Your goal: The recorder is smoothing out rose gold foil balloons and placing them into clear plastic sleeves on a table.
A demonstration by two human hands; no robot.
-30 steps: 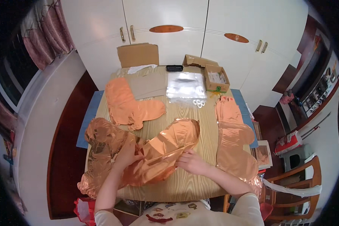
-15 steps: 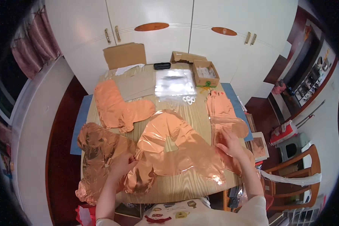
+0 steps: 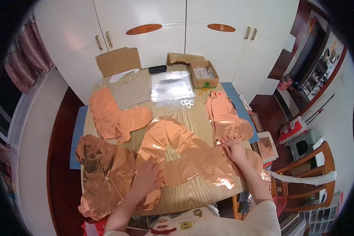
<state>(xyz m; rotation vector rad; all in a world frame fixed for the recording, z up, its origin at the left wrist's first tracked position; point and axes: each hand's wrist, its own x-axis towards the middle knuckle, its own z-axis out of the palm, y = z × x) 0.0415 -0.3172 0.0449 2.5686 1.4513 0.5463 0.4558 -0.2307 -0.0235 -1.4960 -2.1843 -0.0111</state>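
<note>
A: Looked first at the far left. Found what?

B: Found a pinkish curtain (image 3: 25, 55) high up, then a crumpled foil (image 3: 100, 177), coppery and creased, along the left of the worktop (image 3: 185, 196).

A: And past that?

B: Spotted behind it a lobed foil (image 3: 116, 116), also copper-coloured, lying flat. Noticed farther back a brown cardboard panel (image 3: 118, 63) and a flat greyish board (image 3: 134, 94).

A: Made out the left grip (image 3: 148, 177)?

B: Saw it low over the left part of a broad foil (image 3: 192, 147), fingers curled toward the coppery surface. Could not tell whether pinching or merely resting.

A: Went on to the middle?

B: Traced the broad foil across the front of the worktop, wood grain showing through a pointed gap. Listed beyond it a black case (image 3: 157, 69), clear silvery bags (image 3: 172, 87), a small group of white rings (image 3: 187, 103) and an open cardboard box (image 3: 203, 74) with pale contents.

A: Checked the right grip (image 3: 235, 150)?

B: Found it bent over copper foil, fingertips down near the meeting of the broad foil and a foil stack (image 3: 229, 112). Could not tell there either whether clenched on an edge or just pressing.

A: Left anything out, farther right?

B: Noted a wooden chair (image 3: 329, 163) with a white cloth strip (image 3: 303, 179) across its back.
</note>
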